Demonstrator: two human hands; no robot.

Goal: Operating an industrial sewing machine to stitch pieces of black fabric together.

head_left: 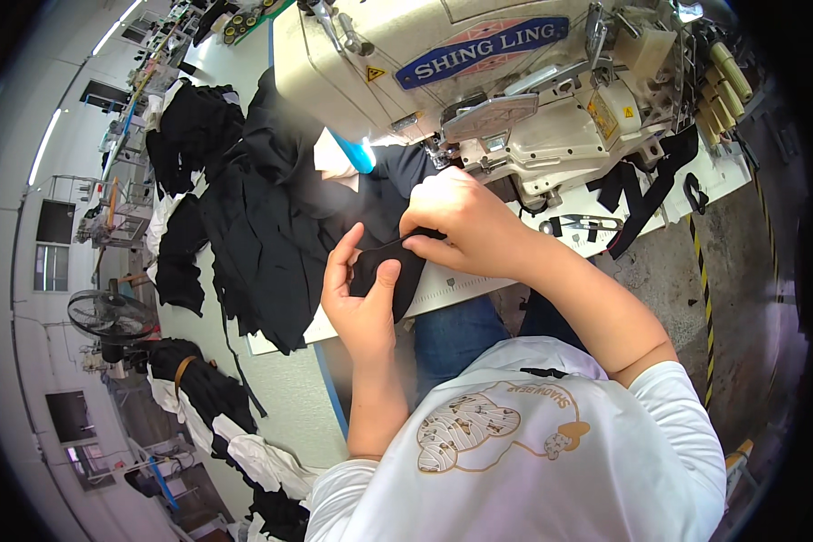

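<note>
The right hand [461, 221] pinches black fabric [408, 282] over the table's [465, 282] near edge, before the sewing machine [357, 86]; the left hand [359, 316] curves half-open around it, its grip unclear.

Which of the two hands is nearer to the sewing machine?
The right hand, pinching the black cloth: its knuckles show close beneath the sewing machine. The left hand, also at the cloth, is lower and farther left in the picture.

a garment-sewing workshop: black cloth [253, 217] is heaped left of the industrial sewing machine [343, 86], thread snips [596, 223] lie in front of it, hazard-striped floor tape [701, 271] runs near its right end.
</note>
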